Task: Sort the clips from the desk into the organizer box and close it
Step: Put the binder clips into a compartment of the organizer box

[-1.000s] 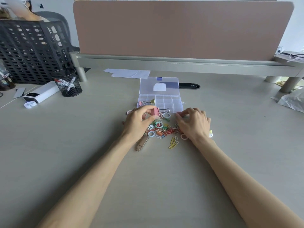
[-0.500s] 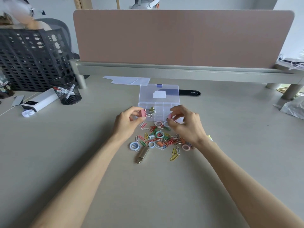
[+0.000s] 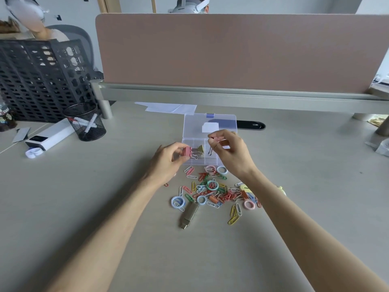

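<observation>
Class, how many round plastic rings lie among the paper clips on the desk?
6. A large blue ring and small blue ring near left; green ring mid-pile; pink ring near right; second pink ring and pale ring by the organizer box. Others may be hidden.

Clear organizer box [image 3: 193, 125], lid open, just behind scattered colourful clips [image 3: 219, 194]

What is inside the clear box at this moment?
A gold binder clip lies in a compartment of the clear box. The right hand covers its right compartments, so their contents cannot be seen.
</observation>
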Action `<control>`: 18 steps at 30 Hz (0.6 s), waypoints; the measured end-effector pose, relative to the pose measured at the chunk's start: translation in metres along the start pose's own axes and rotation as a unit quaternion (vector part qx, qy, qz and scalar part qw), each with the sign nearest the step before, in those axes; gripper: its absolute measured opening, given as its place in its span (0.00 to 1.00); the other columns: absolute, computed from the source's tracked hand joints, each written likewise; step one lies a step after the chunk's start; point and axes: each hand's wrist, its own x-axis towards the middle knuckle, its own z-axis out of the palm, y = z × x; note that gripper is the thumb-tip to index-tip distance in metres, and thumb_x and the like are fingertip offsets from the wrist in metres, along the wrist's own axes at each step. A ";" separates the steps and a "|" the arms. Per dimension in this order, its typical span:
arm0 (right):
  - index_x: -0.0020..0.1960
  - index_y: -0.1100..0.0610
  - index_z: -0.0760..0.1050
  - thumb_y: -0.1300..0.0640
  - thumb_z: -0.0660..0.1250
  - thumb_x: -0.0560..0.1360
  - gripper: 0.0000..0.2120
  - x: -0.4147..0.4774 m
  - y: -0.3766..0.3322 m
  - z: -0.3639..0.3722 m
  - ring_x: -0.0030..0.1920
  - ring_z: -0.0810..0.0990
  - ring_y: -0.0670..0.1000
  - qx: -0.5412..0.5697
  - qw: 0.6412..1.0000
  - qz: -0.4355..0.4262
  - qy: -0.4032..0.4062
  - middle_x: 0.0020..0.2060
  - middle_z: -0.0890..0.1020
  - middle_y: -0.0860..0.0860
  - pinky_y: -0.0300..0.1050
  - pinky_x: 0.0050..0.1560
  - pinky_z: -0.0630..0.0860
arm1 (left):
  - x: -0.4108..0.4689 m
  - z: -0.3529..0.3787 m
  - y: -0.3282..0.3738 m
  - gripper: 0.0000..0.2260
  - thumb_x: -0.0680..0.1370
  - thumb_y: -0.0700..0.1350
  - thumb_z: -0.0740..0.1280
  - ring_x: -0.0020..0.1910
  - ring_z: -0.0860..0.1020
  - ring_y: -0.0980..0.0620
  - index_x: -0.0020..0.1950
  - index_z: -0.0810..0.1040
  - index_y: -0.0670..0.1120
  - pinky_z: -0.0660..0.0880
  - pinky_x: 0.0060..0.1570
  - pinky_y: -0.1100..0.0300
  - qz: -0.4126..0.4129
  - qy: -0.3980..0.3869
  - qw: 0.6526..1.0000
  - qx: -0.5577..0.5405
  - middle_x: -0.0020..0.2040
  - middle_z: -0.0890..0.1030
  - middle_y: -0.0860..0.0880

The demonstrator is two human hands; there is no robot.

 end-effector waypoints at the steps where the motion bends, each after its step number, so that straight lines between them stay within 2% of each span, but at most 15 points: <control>1: 0.47 0.52 0.77 0.52 0.66 0.76 0.04 0.001 0.002 0.001 0.48 0.78 0.48 -0.001 1.000 0.006 0.006 0.47 0.79 0.51 0.34 0.45 0.74 | 0.000 -0.001 -0.003 0.10 0.75 0.46 0.69 0.42 0.73 0.56 0.56 0.79 0.52 0.75 0.41 0.55 0.021 0.004 0.999 0.033 0.47 0.78 0.54; 3: 0.45 0.55 0.77 0.49 0.67 0.76 0.09 0.004 0.005 0.004 0.41 0.77 0.49 -0.005 1.000 0.022 0.018 0.41 0.81 0.55 0.37 0.41 0.72 | 0.002 -0.002 -0.008 0.11 0.74 0.48 0.70 0.53 0.69 0.51 0.57 0.79 0.51 0.72 0.50 0.55 0.046 0.008 0.996 0.075 0.50 0.76 0.53; 5: 0.43 0.57 0.76 0.47 0.66 0.75 0.13 0.004 0.006 0.006 0.35 0.75 0.49 -0.025 0.999 0.026 0.024 0.36 0.81 0.57 0.39 0.37 0.71 | 0.003 -0.003 -0.011 0.12 0.75 0.49 0.70 0.55 0.68 0.51 0.57 0.80 0.50 0.72 0.54 0.54 0.052 0.001 0.995 0.090 0.52 0.75 0.52; 7: 0.42 0.56 0.77 0.45 0.65 0.76 0.14 0.005 0.007 0.009 0.36 0.77 0.49 -0.070 0.997 0.021 0.025 0.35 0.82 0.53 0.44 0.40 0.74 | 0.003 -0.003 -0.016 0.12 0.75 0.50 0.69 0.56 0.67 0.51 0.58 0.80 0.49 0.71 0.57 0.52 0.055 -0.003 0.994 0.091 0.52 0.75 0.52; 9: 0.41 0.54 0.79 0.45 0.64 0.76 0.14 0.006 0.007 0.013 0.39 0.80 0.49 -0.111 0.993 0.020 0.027 0.36 0.84 0.49 0.47 0.42 0.78 | 0.003 -0.002 -0.017 0.11 0.75 0.48 0.69 0.56 0.67 0.54 0.58 0.79 0.50 0.72 0.55 0.51 0.051 -0.009 0.997 0.061 0.53 0.74 0.52; 11: 0.41 0.53 0.81 0.44 0.64 0.75 0.14 0.008 0.008 0.017 0.40 0.81 0.49 -0.139 0.990 0.026 0.030 0.37 0.84 0.47 0.48 0.44 0.78 | 0.003 -0.002 -0.017 0.11 0.76 0.46 0.68 0.56 0.66 0.56 0.58 0.79 0.50 0.73 0.53 0.54 0.059 -0.012 0.997 0.040 0.53 0.74 0.53; 14: 0.42 0.52 0.81 0.43 0.64 0.73 0.15 0.010 0.011 0.022 0.39 0.81 0.48 -0.157 0.986 0.041 0.035 0.36 0.84 0.46 0.47 0.43 0.79 | 0.001 0.001 -0.019 0.11 0.76 0.46 0.68 0.56 0.69 0.53 0.59 0.79 0.49 0.68 0.57 0.59 0.094 0.008 0.993 0.067 0.53 0.76 0.52; 18: 0.43 0.52 0.82 0.43 0.64 0.72 0.14 0.009 0.008 0.024 0.39 0.82 0.51 -0.167 0.983 0.058 0.047 0.37 0.85 0.48 0.47 0.43 0.79 | 0.000 0.003 -0.022 0.16 0.76 0.54 0.64 0.55 0.70 0.50 0.59 0.80 0.48 0.68 0.58 0.59 0.101 0.019 0.991 0.087 0.54 0.77 0.51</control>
